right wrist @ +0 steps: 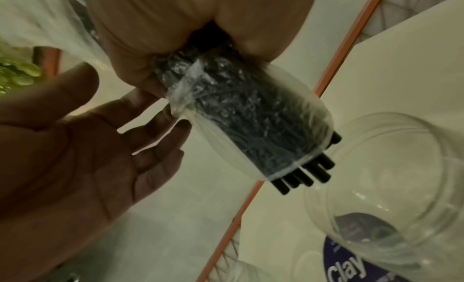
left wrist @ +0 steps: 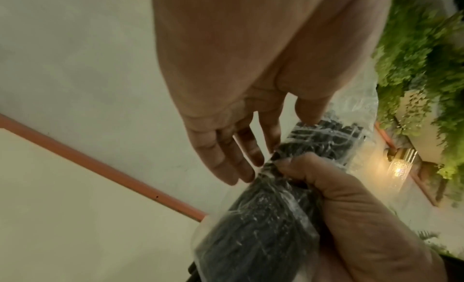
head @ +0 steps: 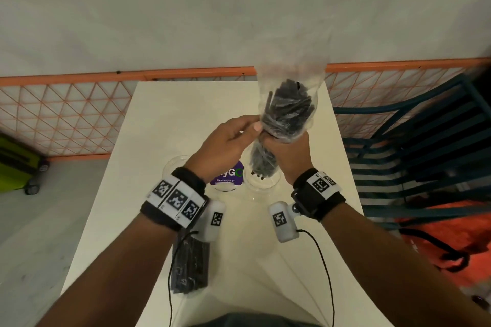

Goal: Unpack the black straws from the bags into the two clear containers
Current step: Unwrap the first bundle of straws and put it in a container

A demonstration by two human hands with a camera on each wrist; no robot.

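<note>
Progress, as I judge it, is early: on the near left of the table (head: 164,114) a second bag of straws (head: 190,265) lies unopened, and the left container (head: 176,164) shows no straws that I can see. My left hand (head: 225,141) is relaxed, its fingertips (left wrist: 247,176) resting on the clear bag (head: 288,111). My right hand (head: 288,152) is clenched round that bag's middle, its mouth held down over the right container (right wrist: 391,187), a few black straws (right wrist: 305,177) poking out. Most remain bagged.
</note>
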